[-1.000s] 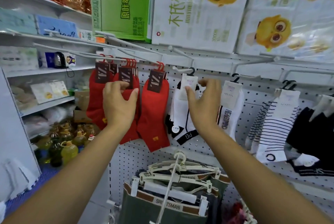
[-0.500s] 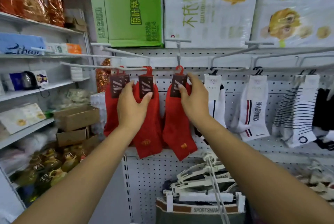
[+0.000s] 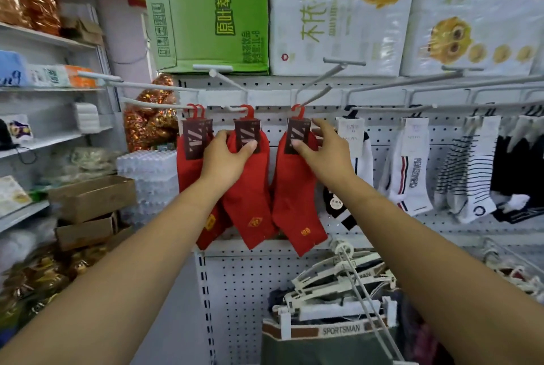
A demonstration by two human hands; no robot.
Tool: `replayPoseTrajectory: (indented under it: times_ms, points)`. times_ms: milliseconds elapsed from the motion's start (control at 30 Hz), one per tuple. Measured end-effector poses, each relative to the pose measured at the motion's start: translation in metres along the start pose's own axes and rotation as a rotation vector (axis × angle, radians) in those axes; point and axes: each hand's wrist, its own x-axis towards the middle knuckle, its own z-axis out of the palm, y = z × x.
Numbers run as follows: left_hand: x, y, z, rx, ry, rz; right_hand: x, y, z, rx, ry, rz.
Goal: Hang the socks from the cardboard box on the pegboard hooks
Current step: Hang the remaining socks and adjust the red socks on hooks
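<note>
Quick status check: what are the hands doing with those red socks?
Left hand grips middle red pair. Right hand pinches right red pair at its card. Both on hooks. Nothing blocking.

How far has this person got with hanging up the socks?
Done: three groups of red socks already hang by red hooks from the pegboard hooks. In hand: the left hand grips the middle red pair, and the right hand pinches the right red pair at its label, apparently straightening them. Left: cardboard boxes sit on the shelving, contents hidden, so remaining socks are unknown.

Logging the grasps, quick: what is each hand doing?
Left hand: closed on the middle red sock pair.
Right hand: fingers gripping the right red sock pair.
</note>
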Motion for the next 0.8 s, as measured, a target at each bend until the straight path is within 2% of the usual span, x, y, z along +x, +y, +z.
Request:
replayPoseTrajectory:
  times_ms: [167, 333, 433, 500, 533, 633, 700, 800]
  points:
    - [-0.012, -0.008, -0.006, -0.022, -0.020, 0.016, -0.011, 0.000, -0.001, -0.043, 0.005, 0.023]
    - [-0.056, -0.020, -0.025, -0.078, 0.199, 0.222, -0.047, -0.005, 0.007, -0.073, 0.339, -0.239]
    - [-0.068, -0.025, -0.045, 0.086, 0.469, 0.388, -0.059, -0.014, 0.017, -0.060, 0.229, -0.313]
    - [-0.058, -0.027, -0.057, 0.256, 0.575, 0.347, -0.059, -0.025, 0.027, -0.103, 0.132, -0.371]
    - [-0.050, -0.028, -0.062, 0.267, 0.555, 0.274, -0.058, -0.031, 0.033, -0.147, 0.096, -0.410]
    - [-0.024, -0.028, -0.072, 0.067, 0.318, 0.081, -0.052, -0.048, 0.048, -0.296, -0.012, -0.486]
    - [-0.008, -0.031, -0.078, 0.030, 0.216, 0.041, -0.046, -0.055, 0.056, -0.392, -0.065, -0.516]
    - [0.009, -0.035, -0.087, 0.015, 0.151, 0.005, -0.039, -0.058, 0.063, -0.504, -0.106, -0.530]
